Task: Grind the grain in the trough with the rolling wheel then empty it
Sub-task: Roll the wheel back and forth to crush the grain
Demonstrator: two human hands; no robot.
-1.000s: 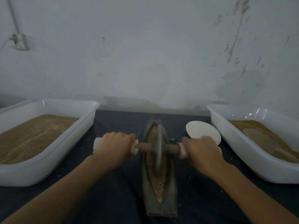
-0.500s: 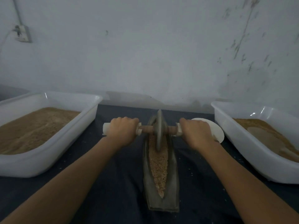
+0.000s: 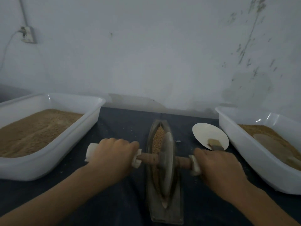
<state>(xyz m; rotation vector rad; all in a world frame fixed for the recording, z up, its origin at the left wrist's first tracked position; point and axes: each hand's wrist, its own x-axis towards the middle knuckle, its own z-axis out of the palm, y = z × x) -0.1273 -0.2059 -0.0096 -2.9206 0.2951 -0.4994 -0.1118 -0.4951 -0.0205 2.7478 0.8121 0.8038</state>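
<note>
Two hands, left [image 3: 112, 154] and right [image 3: 218, 165], grip the rolling wheel's [image 3: 167, 162] wrapped axle ends over the grain-filled trough [image 3: 164, 207].

I find no legible text, label, brand, number or sign anywhere in my view. The white tubs [image 3: 68, 154], the trough [image 3: 164, 207], the rolling wheel [image 3: 167, 160] and the wall [image 3: 146, 54] carry no markings I can read.

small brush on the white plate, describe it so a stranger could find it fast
Start at the white plastic tub on the right. Beside it, on the dark cloth, lies a round white plate. The short brush rests on its near edge, the only thing on it.
</note>
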